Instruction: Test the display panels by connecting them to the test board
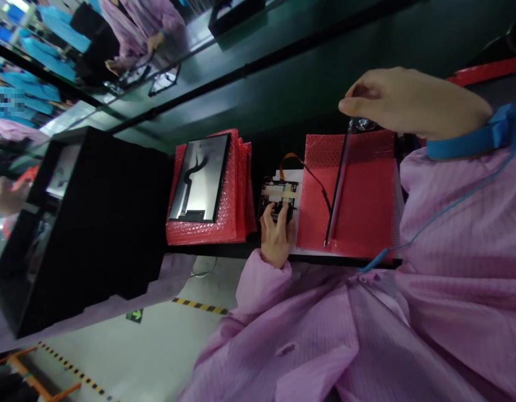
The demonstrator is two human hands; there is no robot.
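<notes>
My left hand (275, 237) presses bent fingertips on the near part of a small circuit board (278, 194) with pale tape across it. An orange and black flex cable (314, 177) runs from this board to a thin display panel (339, 181). The panel appears nearly edge-on, tilted up over a red bubble-wrap sheet (370, 195). At its far end, my right hand (404, 103) is closed, thumb and fingers pinched together; the exact contact is partly hidden. A shiny clear patch (363, 124) shows just under those fingers.
Left of the board, a silver-backed display panel (203, 176) lies on a stack of red bubble-wrap bags (242, 195). A large black box (111, 206) stands further left, with another person's hand (9, 195) at its far side. Across the bench, a co-worker in pink (144, 28) handles dark parts. A blue wrist-strap cord (454, 215) trails from my right wrist.
</notes>
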